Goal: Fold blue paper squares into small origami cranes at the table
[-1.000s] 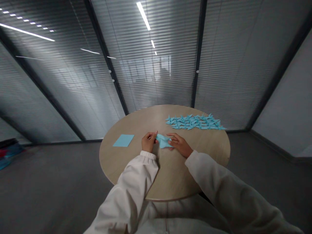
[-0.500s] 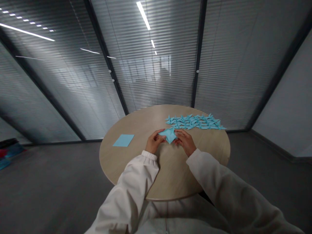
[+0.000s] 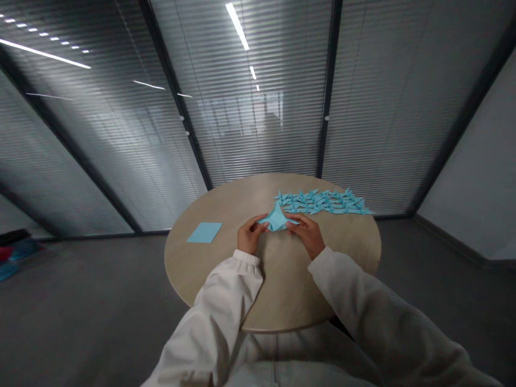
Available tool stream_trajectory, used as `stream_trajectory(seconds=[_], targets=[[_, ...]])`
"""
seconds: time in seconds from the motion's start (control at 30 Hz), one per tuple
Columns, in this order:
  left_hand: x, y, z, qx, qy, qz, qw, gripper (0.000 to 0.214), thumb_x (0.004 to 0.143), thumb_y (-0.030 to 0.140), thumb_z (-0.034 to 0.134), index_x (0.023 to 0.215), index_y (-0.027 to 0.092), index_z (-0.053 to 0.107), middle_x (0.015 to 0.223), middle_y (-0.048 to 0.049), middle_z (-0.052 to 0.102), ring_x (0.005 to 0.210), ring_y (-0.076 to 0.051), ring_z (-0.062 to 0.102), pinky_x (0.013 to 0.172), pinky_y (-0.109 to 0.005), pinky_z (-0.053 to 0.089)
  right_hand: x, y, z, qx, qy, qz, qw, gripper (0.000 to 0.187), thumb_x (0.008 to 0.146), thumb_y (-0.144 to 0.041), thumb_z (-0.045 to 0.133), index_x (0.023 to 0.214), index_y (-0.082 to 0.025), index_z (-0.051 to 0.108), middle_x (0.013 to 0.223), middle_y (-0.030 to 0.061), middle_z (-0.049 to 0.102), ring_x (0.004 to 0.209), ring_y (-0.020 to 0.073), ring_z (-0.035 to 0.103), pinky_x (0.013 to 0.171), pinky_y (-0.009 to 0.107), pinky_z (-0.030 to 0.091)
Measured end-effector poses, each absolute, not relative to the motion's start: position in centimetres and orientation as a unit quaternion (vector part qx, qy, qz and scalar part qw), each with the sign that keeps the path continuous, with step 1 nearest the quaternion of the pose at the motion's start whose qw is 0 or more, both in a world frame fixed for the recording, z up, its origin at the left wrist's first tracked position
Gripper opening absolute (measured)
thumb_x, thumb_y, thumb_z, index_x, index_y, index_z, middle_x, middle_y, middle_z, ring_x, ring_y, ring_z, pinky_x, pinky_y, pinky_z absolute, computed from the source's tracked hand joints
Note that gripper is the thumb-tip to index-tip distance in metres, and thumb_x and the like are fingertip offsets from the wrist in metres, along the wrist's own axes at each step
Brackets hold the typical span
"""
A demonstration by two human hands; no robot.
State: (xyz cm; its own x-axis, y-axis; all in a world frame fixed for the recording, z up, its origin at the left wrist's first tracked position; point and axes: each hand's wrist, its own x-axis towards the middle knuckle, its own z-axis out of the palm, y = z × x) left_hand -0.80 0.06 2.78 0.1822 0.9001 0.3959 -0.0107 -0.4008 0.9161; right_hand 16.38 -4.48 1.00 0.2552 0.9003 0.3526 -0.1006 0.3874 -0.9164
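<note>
A partly folded piece of light blue origami paper (image 3: 277, 219) is held above the middle of the round table, a pointed flap standing up towards the far side. My left hand (image 3: 250, 235) pinches its left corner between thumb and fingers. On the opposite corner, my right hand (image 3: 307, 234) is closed in a similar pinch. Just beyond my right hand, several folded blue paper cranes (image 3: 322, 202) lie in close rows. The fingertips beneath the paper are partly hidden.
A flat stack or sheet of blue square paper (image 3: 205, 232) lies on the left of the wooden table (image 3: 226, 279). Glass panels with blinds (image 3: 262, 145) rise behind the table. Dark and red items (image 3: 18, 250) rest on the floor at far left.
The paper has changed shape between my hands: its point, which hung towards me, now stands up and away, and the near edge is flatter. My left hand has shifted slightly left.
</note>
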Motion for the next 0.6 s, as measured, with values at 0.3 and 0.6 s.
stream_trajectory(seconds=[0.3, 0.6], targets=[[-0.6, 1.0, 2.0, 0.607, 0.336, 0.544, 0.471, 0.046, 0.063, 0.028, 0.068, 0.106, 0.014, 0.061, 0.047, 0.0089, 0.042, 0.046, -0.006, 0.047, 0.053, -0.019, 0.044, 16.1, -5.0, 1.5, -0.405, -0.515, 0.404, 0.638, 0.039, 0.062, -0.035, 0.071, 0.097, -0.021, 0.065, 0.083, 0.0028, 0.066, 0.073, 0.0164, 0.059, 0.067, 0.028, 0.047], [-0.4, 0.9, 2.0, 0.461, 0.358, 0.469, 0.663, 0.044, 0.049, 0.022, 0.075, 0.089, 0.011, 0.061, 0.057, 0.0023, 0.059, 0.044, -0.004, 0.05, 0.043, -0.012, 0.04, 16.5, -4.3, 0.3, -0.381, -0.515, 0.42, 0.643, 0.026, 0.067, -0.039, 0.066, 0.087, -0.021, 0.066, 0.08, 0.0012, 0.063, 0.074, 0.0152, 0.058, 0.064, 0.025, 0.047]])
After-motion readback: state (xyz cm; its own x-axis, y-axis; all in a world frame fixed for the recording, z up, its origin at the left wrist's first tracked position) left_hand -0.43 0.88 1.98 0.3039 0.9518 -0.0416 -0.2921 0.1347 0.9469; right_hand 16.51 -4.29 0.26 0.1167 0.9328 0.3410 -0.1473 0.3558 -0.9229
